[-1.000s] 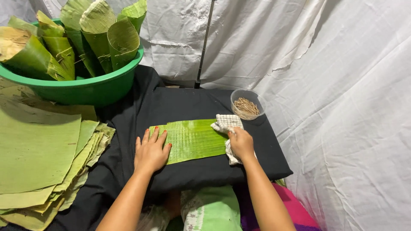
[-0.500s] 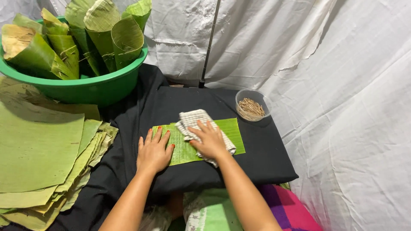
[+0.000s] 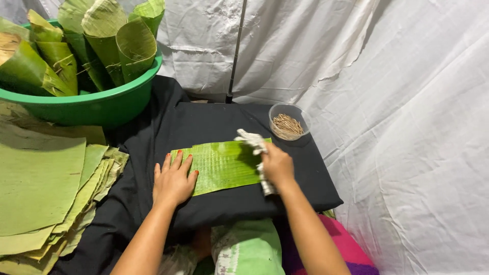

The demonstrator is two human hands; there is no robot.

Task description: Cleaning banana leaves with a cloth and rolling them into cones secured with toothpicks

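Since half a second ago your right hand (image 3: 276,165) has been sliding the white cloth (image 3: 257,158) from the middle of the leaf strip (image 3: 220,165) back to its right end. The left hand has not shifted.

Your right hand is curling down over the cloth, fingers closed on it and pressing it onto the strip's right edge. One end of the cloth is sticking out beyond your fingers toward the small bowl; the other end is trailing out under your wrist.

Your left hand (image 3: 173,181) is lying flat and open, fingers spread, holding nothing. It is pinning the strip's left end, with the fingertips on the leaf and the palm on the black cloth (image 3: 204,119).

The strip is lying flat, running left to right across the middle of the black cloth, between your two hands.

A small clear bowl (image 3: 289,122) of thin sticks is sitting just beyond the strip's right end, near your right hand. A green basin (image 3: 97,104) full of rolled leaf cones (image 3: 109,38) is standing at far left. A stack of flat leaves (image 3: 43,183) is lying at your left, well apart from the strip.
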